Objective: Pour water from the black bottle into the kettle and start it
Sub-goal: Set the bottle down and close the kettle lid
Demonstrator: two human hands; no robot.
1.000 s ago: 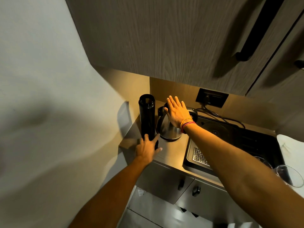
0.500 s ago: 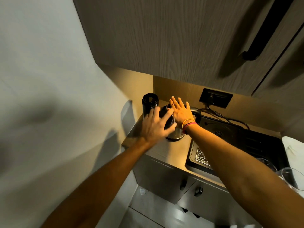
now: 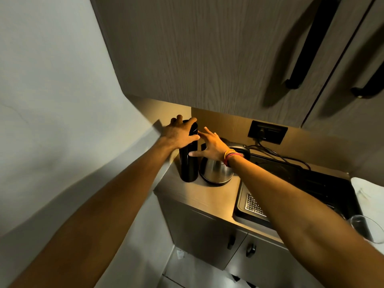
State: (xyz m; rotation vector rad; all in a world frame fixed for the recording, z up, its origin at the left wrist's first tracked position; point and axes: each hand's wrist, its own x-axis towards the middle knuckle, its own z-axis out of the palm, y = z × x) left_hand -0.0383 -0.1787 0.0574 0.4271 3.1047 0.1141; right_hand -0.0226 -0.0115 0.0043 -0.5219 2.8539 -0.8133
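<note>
A tall black bottle (image 3: 188, 167) stands upright at the left end of the counter (image 3: 209, 196). My left hand (image 3: 180, 133) is wrapped over its top, covering the cap. Right beside it sits a steel kettle (image 3: 217, 171) with a black handle. My right hand (image 3: 211, 145) hovers over the kettle's lid with fingers spread, its fingertips close to the bottle's neck and holding nothing. The kettle's lid is hidden under that hand.
A black sink (image 3: 307, 188) with a perforated metal drain plate (image 3: 254, 205) lies right of the kettle. A wall socket (image 3: 267, 132) with cables sits on the backsplash. Glasses (image 3: 365, 227) stand at the right edge. Overhead cabinets (image 3: 207, 48) hang low.
My left hand rose from the bottle's base to its top and closed over it. My right hand slid left off the kettle's lid toward the bottle.
</note>
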